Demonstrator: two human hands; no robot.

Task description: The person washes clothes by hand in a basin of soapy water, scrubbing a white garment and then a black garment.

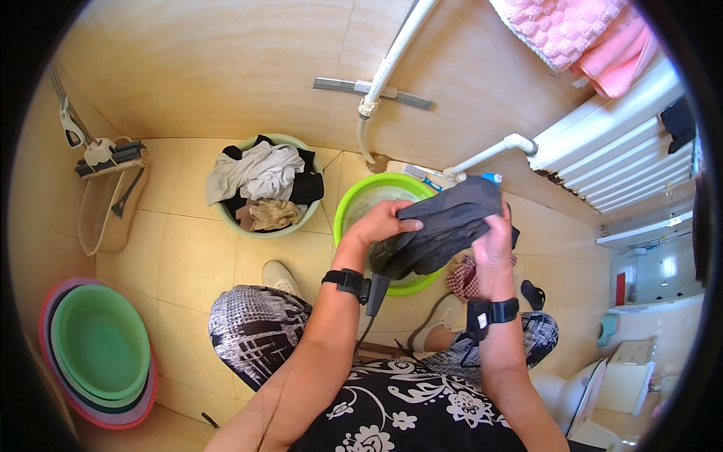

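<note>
The dark cloth [437, 233] was held up over the bright green basin [384, 178], its right end reaching past the rim. The left hand [388, 223] was nearly closed on its left part, thumb pressed on top; the right hand [493, 239] was closed on its right end, fingers bent in. Because that end stood beyond the basin, any water in it could drip on the floor [192, 245] or on the checked cloth [462, 280] beside the basin. The straps [503, 310] on both wrists, and the cable [364, 336] by the left one, could get wet if the hands dipped low.

There were two hands, two straps, one dark cloth, one checked cloth, one dark slipper [533, 294], one bright green basin and one pale basin [305, 217] heaped with clothes [263, 172]. The stack of basins [102, 339] seemed to number at least three, nesting hiding most.
</note>
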